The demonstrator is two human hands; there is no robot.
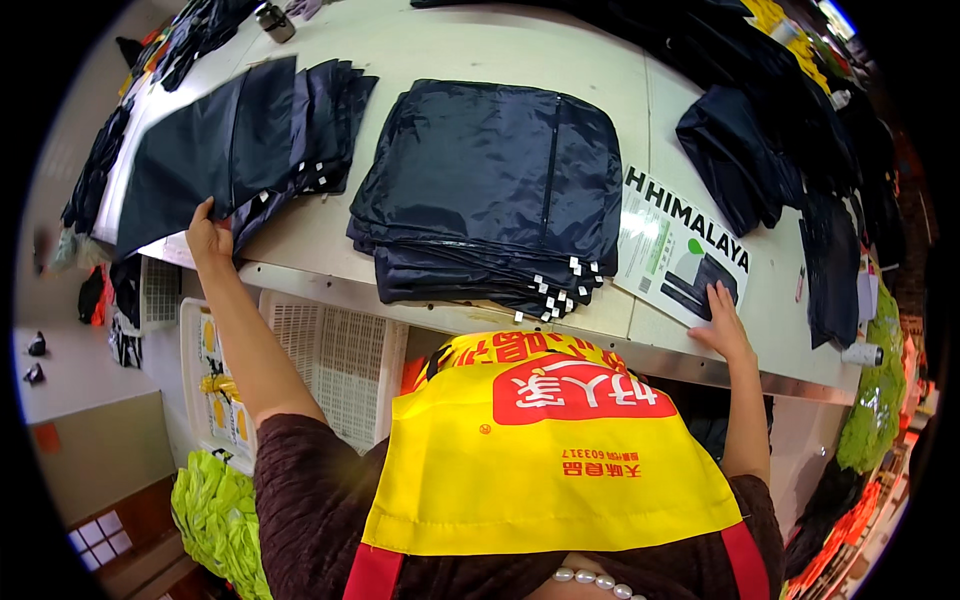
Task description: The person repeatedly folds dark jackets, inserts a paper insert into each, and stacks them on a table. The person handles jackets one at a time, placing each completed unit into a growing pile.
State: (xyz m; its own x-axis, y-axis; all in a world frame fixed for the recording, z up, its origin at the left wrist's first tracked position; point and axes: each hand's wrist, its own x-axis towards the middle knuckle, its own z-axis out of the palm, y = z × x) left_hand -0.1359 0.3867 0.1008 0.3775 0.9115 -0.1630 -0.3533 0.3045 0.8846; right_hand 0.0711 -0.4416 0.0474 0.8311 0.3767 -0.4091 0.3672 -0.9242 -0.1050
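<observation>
At the left, my left hand [210,232] pinches the near edge of a dark navy folded fabric piece [195,150], thumb on top. That piece lies over a fanned pile of similar dark pieces [330,125] with small white tags. In the middle of the table sits a neat stack of dark folded fabric pieces [485,160], white tags sticking out at its near right corner. My right hand [725,325] rests with fingers spread on a white printed sheet [655,250], which bears a dark product picture and lies just right of the stack.
The pale worktable [410,50] has a metal front edge. Dark fabric heaps [735,155] lie at the right, a thread spool [862,354] at the right corner. A dark jar [274,22] stands far left. White plastic crates [335,360] and bright green bundles [215,510] are below.
</observation>
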